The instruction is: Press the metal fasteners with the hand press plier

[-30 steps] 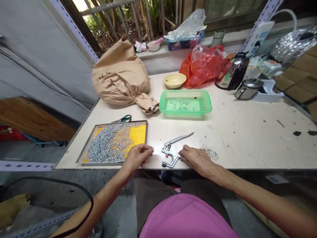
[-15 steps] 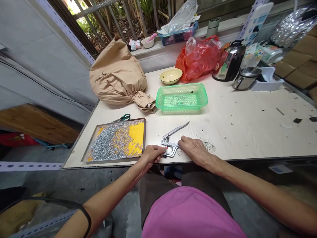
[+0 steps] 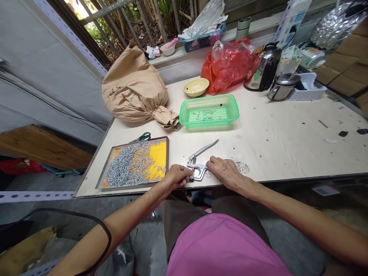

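A metal plier-like hand press (image 3: 198,165) lies near the table's front edge, its long handle pointing up and right. My left hand (image 3: 176,177) is pinched at the tool's jaw on the left, fingers closed on something too small to make out. My right hand (image 3: 225,172) rests with curled fingers against the tool's right side, holding its lower handle. Left of my hands a framed yellow tray (image 3: 161,150) holds several small silver metal pieces (image 3: 129,165). A small heap of tiny clear bits (image 3: 242,166) lies just right of my right hand.
A green plastic basket (image 3: 209,112) with a few metal pieces sits mid-table. Behind it are a tied brown paper sack (image 3: 133,90), a yellow bowl (image 3: 196,86), a red plastic bag (image 3: 227,65) and kettles (image 3: 266,69). Green-handled scissors (image 3: 142,137) lie above the tray.
My left hand moved right from the tray's edge to the tool's jaw. My right hand stayed on the tool. The camera view shifted slightly.
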`<state>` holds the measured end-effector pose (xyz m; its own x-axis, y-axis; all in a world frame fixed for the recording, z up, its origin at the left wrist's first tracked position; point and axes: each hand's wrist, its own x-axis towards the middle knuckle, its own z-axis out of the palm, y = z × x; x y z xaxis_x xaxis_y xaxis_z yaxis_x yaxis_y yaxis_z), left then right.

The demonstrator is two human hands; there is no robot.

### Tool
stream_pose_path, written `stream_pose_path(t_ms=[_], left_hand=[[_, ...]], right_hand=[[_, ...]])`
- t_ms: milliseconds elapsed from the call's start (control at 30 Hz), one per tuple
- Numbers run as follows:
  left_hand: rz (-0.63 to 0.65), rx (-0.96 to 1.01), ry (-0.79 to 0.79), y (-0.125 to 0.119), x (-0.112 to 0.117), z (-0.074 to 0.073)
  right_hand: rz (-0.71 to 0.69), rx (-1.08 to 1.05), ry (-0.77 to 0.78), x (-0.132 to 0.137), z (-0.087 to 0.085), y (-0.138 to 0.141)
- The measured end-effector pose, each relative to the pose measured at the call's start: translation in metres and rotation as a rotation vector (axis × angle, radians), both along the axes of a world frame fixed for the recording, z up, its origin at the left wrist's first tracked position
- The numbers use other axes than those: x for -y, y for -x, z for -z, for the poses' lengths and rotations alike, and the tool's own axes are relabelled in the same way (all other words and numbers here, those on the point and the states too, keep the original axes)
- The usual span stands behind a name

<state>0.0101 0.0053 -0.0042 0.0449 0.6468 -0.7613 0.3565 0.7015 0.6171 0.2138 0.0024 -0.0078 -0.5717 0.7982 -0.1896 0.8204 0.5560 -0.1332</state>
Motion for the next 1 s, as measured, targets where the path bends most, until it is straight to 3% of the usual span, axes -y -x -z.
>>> stream_pose_path(t_ms=[67,233,400,533,733,867,933,1000], left_hand=[[0.033,-0.031,-0.042,0.000,0.001,0.001],[0.031,-0.028,0.089,0.002,-0.002,0.001],[0.030,-0.012,0.079,0.002,-0.002,-0.002],[0.040,-0.006,0.065,0.003,0.001,0.000],[0.043,0.018,0.033,0.005,0.004,0.005],[0.075,-0.028,0.030,0.005,0.007,0.003],[0.148,-0.130,-0.046,0.005,0.010,0.000],[0.243,-0.336,-0.265,0.003,0.014,-0.004]], right_hand=[[0.002,-0.002,-0.006,0.000,0.001,0.000],[0.019,0.003,-0.008,0.000,0.007,0.003],[0.004,-0.080,-0.033,-0.003,0.008,0.000],[-0.035,-0.215,-0.118,-0.022,0.006,-0.009],[-0.131,-0.154,-0.014,-0.057,0.011,-0.010],[-0.124,-0.139,-0.009,-0.058,0.006,-0.005],[-0.102,-0.133,0.004,-0.053,0.001,-0.004],[-0.084,-0.137,0.019,-0.047,-0.003,-0.004]])
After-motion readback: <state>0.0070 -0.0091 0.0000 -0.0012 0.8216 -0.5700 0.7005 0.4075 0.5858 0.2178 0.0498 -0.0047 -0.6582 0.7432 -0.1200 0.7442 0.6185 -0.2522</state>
